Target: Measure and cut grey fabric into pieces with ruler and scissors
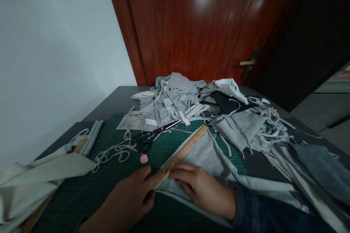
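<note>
A wooden ruler lies slanted across a grey piece of fabric on a dark green cutting mat. My left hand rests on the mat at the ruler's near end, its thumb and fingers closed against the wood. My right hand lies on the grey fabric just right of the ruler, fingers together and pressing the cloth flat beside the ruler's edge. A small pink piece of chalk sits on the mat just beyond my left hand.
Black-handled scissors lie on the mat beside a loose white cord. A heap of grey and white fabric scraps fills the far side of the table. Cream cloth lies at left, dark denim at right. A red-brown door stands behind.
</note>
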Motion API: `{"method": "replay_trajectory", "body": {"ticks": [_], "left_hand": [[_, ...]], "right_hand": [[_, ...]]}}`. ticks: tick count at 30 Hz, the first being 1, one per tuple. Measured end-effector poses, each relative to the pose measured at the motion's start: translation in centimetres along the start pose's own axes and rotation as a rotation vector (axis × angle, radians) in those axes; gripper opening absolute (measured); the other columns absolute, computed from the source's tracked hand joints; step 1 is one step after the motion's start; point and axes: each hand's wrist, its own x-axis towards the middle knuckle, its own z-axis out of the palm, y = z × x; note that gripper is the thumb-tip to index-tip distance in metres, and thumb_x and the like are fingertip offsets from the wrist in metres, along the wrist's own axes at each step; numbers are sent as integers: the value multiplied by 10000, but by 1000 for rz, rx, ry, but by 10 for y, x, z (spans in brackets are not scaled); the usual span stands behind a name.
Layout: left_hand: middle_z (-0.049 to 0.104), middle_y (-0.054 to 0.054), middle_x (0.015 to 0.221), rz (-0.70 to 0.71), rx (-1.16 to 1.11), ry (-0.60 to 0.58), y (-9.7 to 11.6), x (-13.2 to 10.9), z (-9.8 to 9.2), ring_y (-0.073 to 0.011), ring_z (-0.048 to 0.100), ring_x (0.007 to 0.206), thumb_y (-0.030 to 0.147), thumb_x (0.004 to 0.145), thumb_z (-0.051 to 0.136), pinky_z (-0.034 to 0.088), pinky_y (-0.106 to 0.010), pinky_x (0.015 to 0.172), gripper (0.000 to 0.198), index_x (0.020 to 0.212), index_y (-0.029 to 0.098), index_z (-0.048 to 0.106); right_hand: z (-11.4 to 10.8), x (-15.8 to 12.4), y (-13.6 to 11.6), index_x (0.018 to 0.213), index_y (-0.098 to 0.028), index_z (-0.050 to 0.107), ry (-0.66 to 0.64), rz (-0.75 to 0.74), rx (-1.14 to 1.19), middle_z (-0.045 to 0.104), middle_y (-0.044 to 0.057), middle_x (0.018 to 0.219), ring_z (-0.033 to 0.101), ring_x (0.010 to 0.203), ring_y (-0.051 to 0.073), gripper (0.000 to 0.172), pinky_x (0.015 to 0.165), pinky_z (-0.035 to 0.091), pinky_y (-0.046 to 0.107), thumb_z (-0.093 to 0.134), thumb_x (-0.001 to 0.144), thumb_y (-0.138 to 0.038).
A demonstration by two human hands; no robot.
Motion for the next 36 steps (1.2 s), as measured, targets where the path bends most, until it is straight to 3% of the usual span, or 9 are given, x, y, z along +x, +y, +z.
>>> {"method": "replay_trajectory", "body": {"ticks": [6, 9, 12, 16, 22, 27, 29, 32, 36], "left_hand": [[590, -43, 1249, 5, -112, 2, -2, -8, -6, -219, 657, 1055, 214, 886, 543, 528, -365, 976, 592, 1439, 426, 562], [577, -45, 1311, 2, -214, 59, -6, -9, -7, -208, 642, 1065, 218, 881, 559, 512, -344, 986, 536, 1393, 373, 598], [651, -42, 1155, -111, -311, 135, -10, -10, -9, -197, 646, 968, 232, 884, 575, 513, -323, 894, 398, 1277, 271, 623], [646, 5, 952, -175, -292, 87, -6, -15, -6, -172, 623, 822, 250, 865, 612, 455, -291, 740, 128, 992, 235, 617], [653, 11, 936, -114, -247, 52, -8, -10, -6, -170, 617, 811, 263, 888, 604, 427, -285, 704, 41, 909, 228, 606], [683, -39, 1038, -155, -160, 272, -32, 10, -24, -207, 652, 939, 281, 978, 536, 493, -355, 858, 146, 1024, 214, 657], [686, -59, 1122, -71, -96, 307, -33, 17, -27, -229, 641, 1047, 254, 977, 551, 493, -398, 961, 183, 1096, 216, 685], [685, -65, 1265, 209, -17, 296, -22, 28, -22, -252, 573, 1231, 138, 939, 570, 443, -442, 1104, 372, 1288, 226, 662], [688, -90, 1256, 340, -9, 301, -4, 44, -10, -244, 585, 1189, 87, 949, 522, 497, -422, 1062, 393, 1302, 175, 668]], "right_hand": [[6, -1, 17, 1498, -207, 523, -43, -68, -292, 571, 81, 1493, 427, 1419, 230, 589, 1218, 385, 423, 488, 946, -3], [10, -1, 16, 1473, -141, 549, -48, -86, -345, 612, 93, 1449, 448, 1379, 236, 522, 1201, 409, 392, 490, 967, -25], [11, -1, 13, 1453, -125, 571, -43, -81, -374, 612, 89, 1455, 471, 1347, 239, 497, 1188, 424, 375, 485, 973, -31], [12, -1, 13, 1494, -163, 538, -42, -78, -403, 601, 72, 1479, 485, 1342, 241, 544, 1184, 426, 391, 499, 968, -30], [10, -4, 11, 1509, -223, 519, -70, -20, -483, 599, 37, 1491, 508, 1326, 258, 516, 1138, 440, 459, 515, 1009, -96], [9, -5, 11, 1516, -233, 510, -89, -25, -546, 589, 33, 1504, 480, 1357, 259, 476, 1199, 350, 482, 482, 1047, -158], [10, -5, 12, 1525, -231, 501, -103, -21, -559, 581, 28, 1512, 454, 1387, 257, 480, 1244, 281, 489, 475, 1050, -167], [12, -5, 12, 1535, -210, 488, -126, -18, -570, 571, 36, 1522, 444, 1405, 246, 481, 1265, 254, 464, 457, 1055, -185], [10, -4, 10, 1553, -179, 459, -156, -18, -580, 531, 48, 1560, 420, 1434, 256, 481, 1277, 241, 475, 416, 1078, -236]]}}
